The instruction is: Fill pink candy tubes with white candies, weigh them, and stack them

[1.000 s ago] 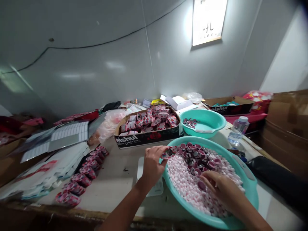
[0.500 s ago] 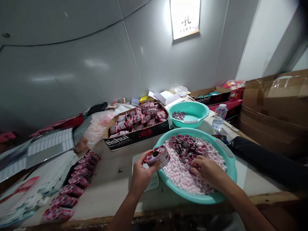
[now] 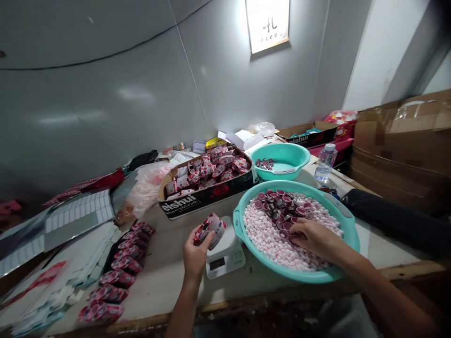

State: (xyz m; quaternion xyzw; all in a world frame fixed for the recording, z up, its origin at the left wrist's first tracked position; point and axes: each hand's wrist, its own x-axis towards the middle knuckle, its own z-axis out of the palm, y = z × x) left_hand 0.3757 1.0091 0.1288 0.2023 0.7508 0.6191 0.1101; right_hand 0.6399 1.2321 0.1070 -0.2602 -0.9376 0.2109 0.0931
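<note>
My left hand point(image 3: 195, 251) is closed around a round, red-and-pink printed container point(image 3: 215, 231) with a dark hole in its end, tilted above the edge of a white digital scale point(image 3: 230, 263). My right hand point(image 3: 312, 237) reaches into a large turquoise basin point(image 3: 278, 277). Its fingers are pinched together at the edge of a heap of small round maroon caps point(image 3: 280, 209), seemingly on one cap; the fingertips are partly hidden. Under and around the caps lie many small white-and-pink candies point(image 3: 266, 244).
A cardboard tray point(image 3: 197, 203) full of similar printed containers stands behind the scale. A row of containers point(image 3: 116, 278) lines the left. Behind the basin are a second turquoise basin point(image 3: 292, 159) with some caps, and a water bottle point(image 3: 324, 164). A black long object point(image 3: 384, 220) lies right.
My left hand has moved left with the container and turned it, uncovering more of the scale. My right hand stays at the caps. The view has shifted slightly.
</note>
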